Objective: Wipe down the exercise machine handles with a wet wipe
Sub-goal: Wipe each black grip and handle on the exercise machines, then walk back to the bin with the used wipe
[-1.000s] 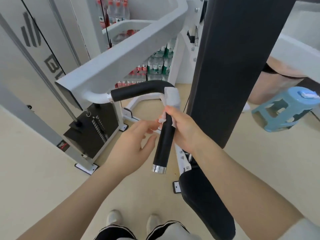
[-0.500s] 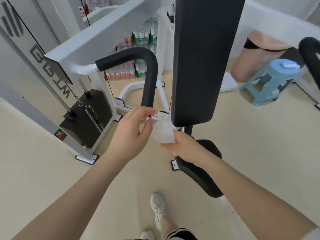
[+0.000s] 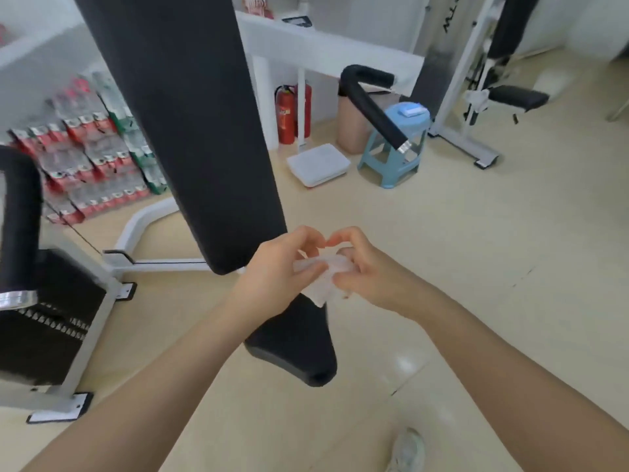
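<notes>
In front of the black back pad (image 3: 190,131), just above the seat (image 3: 296,342), we see both hands meeting around the wet wipe (image 3: 323,277). The left hand (image 3: 279,277) has its fingers curled and pinching one side of the wipe; the right hand (image 3: 364,274) pinches the other side, thumb and fingertips closed on it. The wipe looks bunched, with a corner hanging down between the hands. Neither hand touches a handle: the right handle (image 3: 374,110) stands well apart, near the blue stool (image 3: 394,148), and the left handle (image 3: 20,216) is at the frame's left edge. We judge the main risk is the wipe slipping to the floor while it is refolded, since it is limp and held only by fingertip pinches. A badly bunched wipe would also clean the grip unevenly.
</notes>
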The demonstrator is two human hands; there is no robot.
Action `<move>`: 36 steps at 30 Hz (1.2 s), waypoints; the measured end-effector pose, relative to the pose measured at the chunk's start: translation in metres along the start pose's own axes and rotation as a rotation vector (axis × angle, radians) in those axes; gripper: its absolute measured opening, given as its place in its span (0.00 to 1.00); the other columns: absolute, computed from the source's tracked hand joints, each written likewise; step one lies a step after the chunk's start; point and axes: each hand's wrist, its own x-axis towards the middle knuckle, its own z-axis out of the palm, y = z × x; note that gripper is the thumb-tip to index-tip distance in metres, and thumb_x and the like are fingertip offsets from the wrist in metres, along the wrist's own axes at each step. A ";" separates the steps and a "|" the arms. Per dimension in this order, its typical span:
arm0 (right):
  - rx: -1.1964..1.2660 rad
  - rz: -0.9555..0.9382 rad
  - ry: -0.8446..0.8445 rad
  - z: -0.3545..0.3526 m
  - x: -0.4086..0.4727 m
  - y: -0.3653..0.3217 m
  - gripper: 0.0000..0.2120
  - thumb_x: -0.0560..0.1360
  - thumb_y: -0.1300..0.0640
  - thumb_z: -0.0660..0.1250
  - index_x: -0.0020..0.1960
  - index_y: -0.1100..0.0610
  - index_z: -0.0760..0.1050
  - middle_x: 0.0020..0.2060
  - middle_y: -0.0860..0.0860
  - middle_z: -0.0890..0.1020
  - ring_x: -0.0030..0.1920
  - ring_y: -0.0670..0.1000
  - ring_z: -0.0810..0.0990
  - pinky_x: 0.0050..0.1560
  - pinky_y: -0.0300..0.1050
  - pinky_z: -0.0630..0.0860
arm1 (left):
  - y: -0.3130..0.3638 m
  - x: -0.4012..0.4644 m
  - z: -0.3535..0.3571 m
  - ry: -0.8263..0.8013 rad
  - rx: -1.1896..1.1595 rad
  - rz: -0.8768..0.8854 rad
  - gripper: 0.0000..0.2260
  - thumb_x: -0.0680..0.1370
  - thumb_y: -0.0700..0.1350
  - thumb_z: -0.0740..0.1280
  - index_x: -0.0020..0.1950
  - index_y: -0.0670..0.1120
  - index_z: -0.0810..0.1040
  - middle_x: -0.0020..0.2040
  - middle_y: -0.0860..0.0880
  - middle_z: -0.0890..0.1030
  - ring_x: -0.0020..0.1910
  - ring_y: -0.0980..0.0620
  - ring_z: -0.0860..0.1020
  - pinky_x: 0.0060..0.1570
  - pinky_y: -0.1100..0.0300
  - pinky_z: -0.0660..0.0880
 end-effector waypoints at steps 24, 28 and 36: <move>-0.033 0.020 0.509 -0.523 0.183 0.241 0.05 0.73 0.61 0.66 0.45 0.53 0.79 0.44 0.47 0.81 0.44 0.43 0.76 0.38 0.26 0.68 | 0.152 0.549 0.355 -0.003 -1.288 -0.820 0.08 0.79 0.40 0.59 0.43 0.39 0.73 0.38 0.43 0.79 0.33 0.51 0.77 0.31 0.62 0.79; -0.038 0.072 0.486 -0.604 0.261 0.255 0.08 0.75 0.59 0.64 0.49 0.52 0.80 0.48 0.49 0.82 0.46 0.46 0.77 0.40 0.29 0.69 | 0.149 0.658 0.362 -0.066 -1.263 -0.751 0.08 0.79 0.44 0.61 0.50 0.38 0.75 0.45 0.42 0.78 0.37 0.50 0.79 0.37 0.59 0.80; -0.013 -0.011 0.350 -0.724 0.411 0.276 0.04 0.72 0.61 0.68 0.42 0.53 0.77 0.42 0.46 0.79 0.44 0.47 0.78 0.43 0.36 0.72 | 0.120 0.835 0.365 -0.040 -0.922 -0.653 0.08 0.75 0.33 0.63 0.39 0.44 0.75 0.37 0.46 0.79 0.36 0.52 0.76 0.41 0.63 0.77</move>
